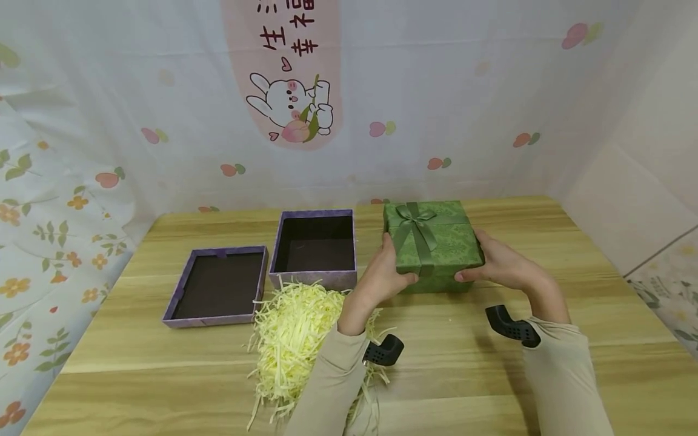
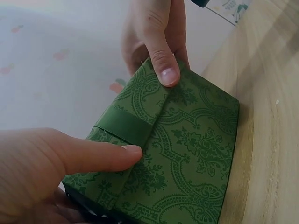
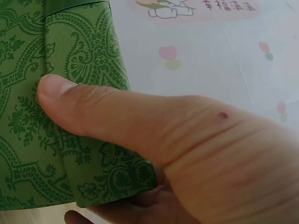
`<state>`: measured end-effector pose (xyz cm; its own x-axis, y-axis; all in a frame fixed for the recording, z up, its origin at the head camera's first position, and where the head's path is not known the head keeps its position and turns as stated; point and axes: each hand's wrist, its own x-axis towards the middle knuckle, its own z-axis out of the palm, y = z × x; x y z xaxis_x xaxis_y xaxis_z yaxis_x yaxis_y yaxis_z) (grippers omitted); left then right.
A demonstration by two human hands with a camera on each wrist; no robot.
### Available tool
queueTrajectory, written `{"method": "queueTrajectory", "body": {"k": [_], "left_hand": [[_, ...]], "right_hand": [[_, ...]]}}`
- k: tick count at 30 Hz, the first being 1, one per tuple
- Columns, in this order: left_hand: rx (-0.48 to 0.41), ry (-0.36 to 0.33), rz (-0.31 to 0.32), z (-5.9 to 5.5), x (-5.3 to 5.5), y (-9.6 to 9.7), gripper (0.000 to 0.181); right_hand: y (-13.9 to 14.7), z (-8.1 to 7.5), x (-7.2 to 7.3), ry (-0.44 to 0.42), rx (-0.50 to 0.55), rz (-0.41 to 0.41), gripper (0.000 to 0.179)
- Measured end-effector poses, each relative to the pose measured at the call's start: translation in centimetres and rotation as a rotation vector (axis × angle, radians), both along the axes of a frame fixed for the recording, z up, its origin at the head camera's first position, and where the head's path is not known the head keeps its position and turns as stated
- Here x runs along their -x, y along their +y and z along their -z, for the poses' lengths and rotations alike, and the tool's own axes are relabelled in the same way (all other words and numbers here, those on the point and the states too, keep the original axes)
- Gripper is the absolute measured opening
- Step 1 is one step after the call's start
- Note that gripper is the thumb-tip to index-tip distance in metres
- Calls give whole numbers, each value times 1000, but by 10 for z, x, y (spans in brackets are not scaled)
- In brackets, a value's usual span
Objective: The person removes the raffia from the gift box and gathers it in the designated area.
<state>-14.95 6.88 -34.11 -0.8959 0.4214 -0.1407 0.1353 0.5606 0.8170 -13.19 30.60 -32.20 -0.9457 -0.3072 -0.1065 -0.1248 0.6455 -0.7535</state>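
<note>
A green patterned gift box (image 1: 436, 284) stands on the table at the right, its lid (image 1: 455, 236) seated on top and tied with a green ribbon bow (image 1: 418, 225). My left hand (image 1: 380, 275) grips the lid's left side, thumb on the front wall beside the ribbon band (image 2: 125, 126). From the right, my right hand (image 1: 504, 263) holds the same lid, its thumb (image 3: 70, 105) lying across the lid's lower edge. The other fingers are mostly hidden behind the box in both wrist views. Whether the lid has lifted at all, I cannot tell.
Left of the green box is a purple box (image 1: 313, 280) without its cover, dark inside. Its shallow purple lid (image 1: 215, 321) lies upturned farther left. Yellow shredded paper (image 1: 297, 339) is heaped in front, partly beneath my left sleeve. A printed cloth (image 1: 403, 79) hangs behind the table.
</note>
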Motion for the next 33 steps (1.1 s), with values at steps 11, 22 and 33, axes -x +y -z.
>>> {"method": "queueTrajectory", "body": {"k": [11,22,33], "left_hand": [[3,32,9,-1,-1,-1,100],[11,23,16,-1,-1,-2,102],[13,25,38,-1,-2,-3,102]], "right_hand": [[2,-2,0,10,-8,6,99],[3,-2,-1,-8,-26,18,101],[4,-4,-2,5,-81,32,104]]}}
